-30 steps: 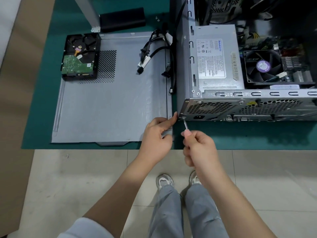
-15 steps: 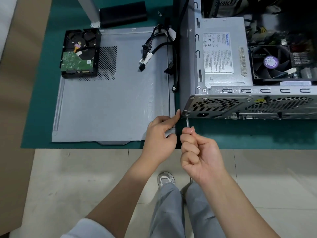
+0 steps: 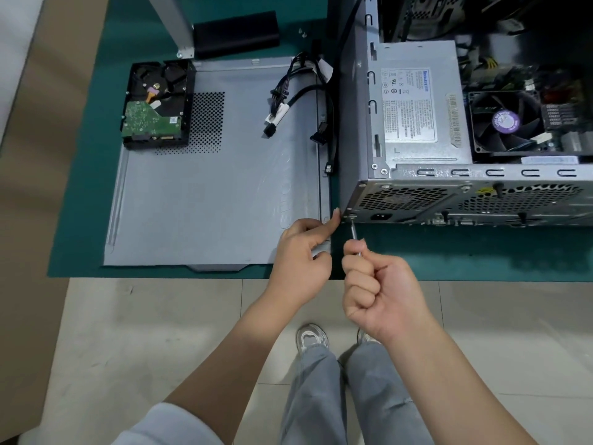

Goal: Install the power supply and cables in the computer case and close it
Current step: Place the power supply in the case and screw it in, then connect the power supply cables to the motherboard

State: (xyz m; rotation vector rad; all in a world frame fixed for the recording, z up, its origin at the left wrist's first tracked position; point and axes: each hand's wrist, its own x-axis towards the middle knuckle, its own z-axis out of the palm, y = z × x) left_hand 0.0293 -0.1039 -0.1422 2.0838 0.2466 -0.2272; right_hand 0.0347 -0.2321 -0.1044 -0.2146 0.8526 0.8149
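The open computer case (image 3: 356, 123) lies on the green mat with the grey power supply (image 3: 414, 104) seated in its near left corner. My right hand (image 3: 378, 290) grips a screwdriver (image 3: 354, 231) whose tip meets a screw at the lower left corner of the case's rear panel (image 3: 417, 200). My left hand (image 3: 305, 252) has its other fingers curled while its index fingertip touches that same case corner beside the screw. Black cables (image 3: 288, 94) spill from the case onto the grey side panel (image 3: 208, 194) lying flat to the left.
A hard drive (image 3: 157, 104) lies on the side panel's far left corner. A black block (image 3: 236, 33) and a metal post (image 3: 175, 27) stand behind it, with two small screws (image 3: 301, 33) nearby. The CPU fan (image 3: 503, 122) shows inside the case. The mat's front edge (image 3: 160, 273) runs just under my hands.
My right hand has turned on the screwdriver, its fingers rolling into a tighter fist. The left hand stays at the case corner. The view shifted slightly.
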